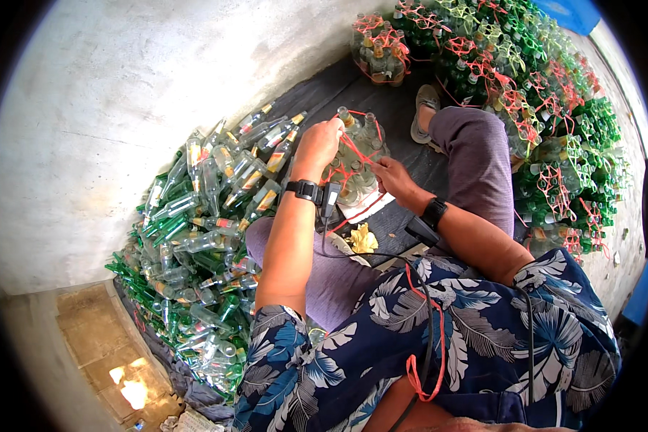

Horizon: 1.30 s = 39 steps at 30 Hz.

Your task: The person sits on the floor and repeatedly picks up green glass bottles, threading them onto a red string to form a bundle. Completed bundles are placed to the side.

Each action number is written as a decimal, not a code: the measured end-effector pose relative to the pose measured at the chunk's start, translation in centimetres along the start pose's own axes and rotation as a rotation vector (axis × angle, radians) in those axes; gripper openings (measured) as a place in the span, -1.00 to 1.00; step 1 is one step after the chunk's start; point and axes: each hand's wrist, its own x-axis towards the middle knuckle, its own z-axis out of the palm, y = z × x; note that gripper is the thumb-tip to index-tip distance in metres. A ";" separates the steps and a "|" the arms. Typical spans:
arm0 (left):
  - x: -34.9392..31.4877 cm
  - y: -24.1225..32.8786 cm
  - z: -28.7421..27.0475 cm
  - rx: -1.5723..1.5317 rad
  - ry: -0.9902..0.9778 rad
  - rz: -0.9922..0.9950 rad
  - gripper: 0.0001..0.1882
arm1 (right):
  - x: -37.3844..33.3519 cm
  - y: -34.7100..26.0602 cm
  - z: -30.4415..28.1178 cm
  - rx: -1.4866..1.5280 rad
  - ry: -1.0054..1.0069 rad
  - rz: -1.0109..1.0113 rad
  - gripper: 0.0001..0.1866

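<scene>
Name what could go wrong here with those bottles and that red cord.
The red cord runs between the left hand and the right hand; if it slipped or snapped, the upright bottles it loops over might knock together and perhaps crack.

The loose glass pile lies heaped close by the left leg; a nudge could set bottles rolling or breaking.

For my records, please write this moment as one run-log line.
left hand: gripping red string; right hand: gripping red string; clear bottle bundle: upright, string across top; loose bottles: piled left
</scene>
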 end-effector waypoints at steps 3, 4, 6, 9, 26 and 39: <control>0.4 0.3 0.3 -0.020 -0.004 -0.025 -0.84 | -0.2 -0.4 0.0 0.024 -0.013 0.014 -0.80; 0.5 0.2 0.5 -0.024 0.007 -0.021 -0.84 | -0.2 -0.4 0.1 0.026 -0.012 0.016 -0.80; 0.7 -0.1 0.9 -0.077 0.000 -0.045 -0.84 | -0.4 -0.5 0.2 0.018 -0.010 0.013 -0.80; 1.1 0.0 0.9 -0.236 -0.064 -0.139 -0.82 | -0.5 -0.6 0.3 0.006 -0.004 0.004 -0.79; 2.7 0.7 0.8 -0.403 -0.188 -0.342 -0.86 | 0.2 0.2 0.6 -0.414 0.049 -0.164 -0.75; 0.8 -1.9 2.0 -0.204 -0.072 -0.087 -0.83 | 0.0 0.7 0.9 -0.724 -0.109 -0.301 -0.72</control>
